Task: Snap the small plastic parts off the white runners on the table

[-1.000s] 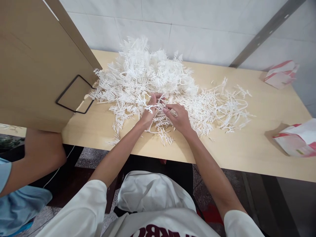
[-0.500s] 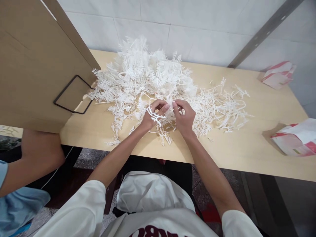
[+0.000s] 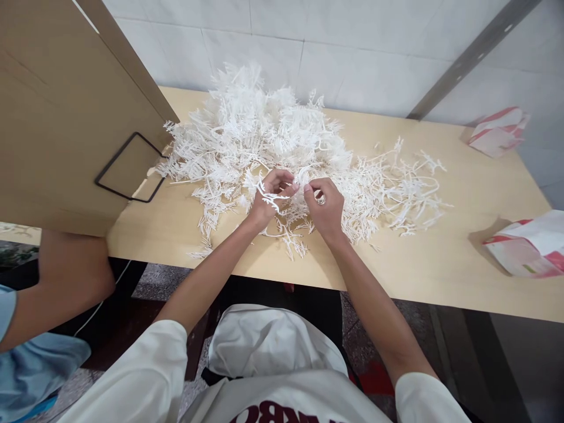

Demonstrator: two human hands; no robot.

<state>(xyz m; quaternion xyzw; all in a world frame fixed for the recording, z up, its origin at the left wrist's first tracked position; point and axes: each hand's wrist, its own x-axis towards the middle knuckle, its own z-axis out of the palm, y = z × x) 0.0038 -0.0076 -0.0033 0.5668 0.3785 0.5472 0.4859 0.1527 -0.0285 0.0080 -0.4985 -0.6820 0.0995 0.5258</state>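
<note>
My left hand [image 3: 269, 198] is closed round a white branched plastic piece [image 3: 272, 200], whose twig-like arms stick out over the back of the hand. Just to its right, my right hand [image 3: 326, 202] makes a pinch with thumb and forefinger. Whatever lies in that pinch is too small and too pale against the background to make out. Both hands hover over the front of a large white heap [image 3: 264, 123] of similar branched pieces. Several small loose white bits [image 3: 361, 205] are spread beside my right hand.
A brown board [image 3: 66, 117] with a black wire frame [image 3: 132, 167] stands at the left. More branched pieces [image 3: 414, 194] lie on the table [image 3: 423, 264] to the right, with two red-and-white paper bags [image 3: 497, 132] beyond. Another person's arm [image 3: 70, 270] is at lower left.
My hands were close together on the branched piece. The right hand has drawn a little to the right, and the piece now rests across my left hand.
</note>
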